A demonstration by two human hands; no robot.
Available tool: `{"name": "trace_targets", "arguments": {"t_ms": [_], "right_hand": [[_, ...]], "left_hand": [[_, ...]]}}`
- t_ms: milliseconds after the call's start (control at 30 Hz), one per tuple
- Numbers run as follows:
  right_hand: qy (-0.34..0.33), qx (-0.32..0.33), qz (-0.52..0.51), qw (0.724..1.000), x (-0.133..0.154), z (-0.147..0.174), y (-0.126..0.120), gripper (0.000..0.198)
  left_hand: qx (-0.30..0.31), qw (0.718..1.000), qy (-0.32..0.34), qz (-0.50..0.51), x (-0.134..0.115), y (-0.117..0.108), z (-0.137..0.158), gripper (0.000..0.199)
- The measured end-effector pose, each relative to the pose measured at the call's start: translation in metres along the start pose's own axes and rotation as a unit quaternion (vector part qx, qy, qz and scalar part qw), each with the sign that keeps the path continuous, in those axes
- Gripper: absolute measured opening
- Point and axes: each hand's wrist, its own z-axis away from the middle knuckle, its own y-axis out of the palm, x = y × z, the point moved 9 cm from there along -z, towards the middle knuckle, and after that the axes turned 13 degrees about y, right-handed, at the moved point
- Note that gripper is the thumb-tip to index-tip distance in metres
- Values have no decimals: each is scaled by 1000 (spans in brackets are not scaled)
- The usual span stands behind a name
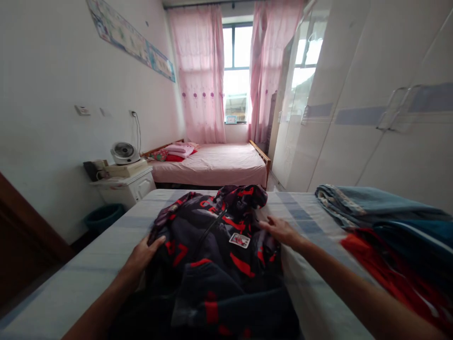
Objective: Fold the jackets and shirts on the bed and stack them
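Observation:
A dark hooded jacket (212, 231) with red lettering and a front zip lies spread on the near bed (95, 269). A small printed patch (239, 240) shows on its chest. My left hand (144, 255) is at the jacket's left side, closed on its edge with the thumb on top and the other fingers mostly hidden. At the opposite side, my right hand (281, 230) touches the jacket with fingers stretched out and apart. Dark blue cloth with red marks (226, 295) is nearest me, over the jacket's lower part.
Folded blue clothes (382, 200) and a red garment (385, 269) lie at the right. Beyond stands a pink-sheeted bed (219, 165). A fan (124, 152) sits on a white cabinet (136, 186) beside a green bin (104, 216). White wardrobes (357, 94) line the right.

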Motion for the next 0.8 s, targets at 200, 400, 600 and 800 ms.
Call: {"name": "trace_targets", "arguments": {"t_ms": [200, 400, 600, 800], "right_hand": [[-30, 74, 110, 991, -38, 65, 36, 49], [-62, 25, 97, 993, 9, 49, -20, 45], [-61, -261, 240, 933, 9, 1, -151, 38], [-241, -222, 297, 897, 9, 93, -83, 36]], "left_hand": [[48, 997, -53, -1, 30, -3, 7, 57], [94, 969, -106, 204, -24, 9, 35, 35], [121, 982, -45, 137, -40, -10, 48, 54], [122, 990, 65, -40, -21, -3, 52, 59]]}}
